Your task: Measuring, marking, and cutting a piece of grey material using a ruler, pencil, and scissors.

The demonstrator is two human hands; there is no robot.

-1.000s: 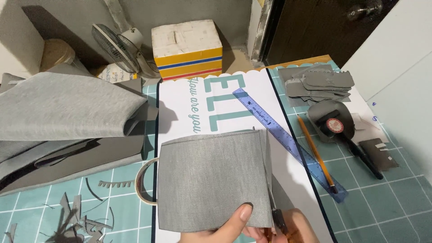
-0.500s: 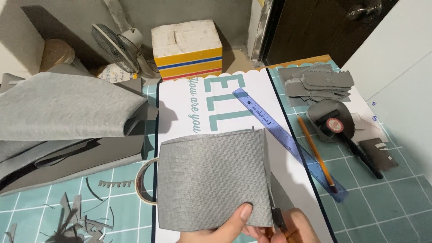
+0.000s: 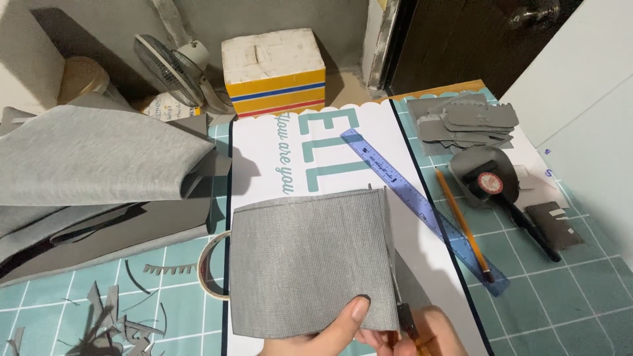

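My left hand [image 3: 330, 333] pinches the lower edge of a rectangular grey fabric piece [image 3: 303, 264], thumb on top. It holds the piece up over a white sheet with teal lettering [image 3: 277, 165]. At the bottom edge of the view, my right hand [image 3: 438, 333] grips scissors with orange handles [image 3: 407, 323]. The blades run up along the fabric's right edge. Both hands are cut off by the bottom of the frame.
A blue ruler [image 3: 422, 204] and a pencil [image 3: 461, 224] lie diagonally to the right. A black tool with a red disc [image 3: 491, 184] and cut grey pieces [image 3: 461, 122] sit on the green cutting mat [image 3: 560, 296]. Folded grey fabric [image 3: 92, 158], tape roll [image 3: 214, 264], scraps [image 3: 99, 323], striped box [image 3: 273, 72], small fan [image 3: 168, 62].
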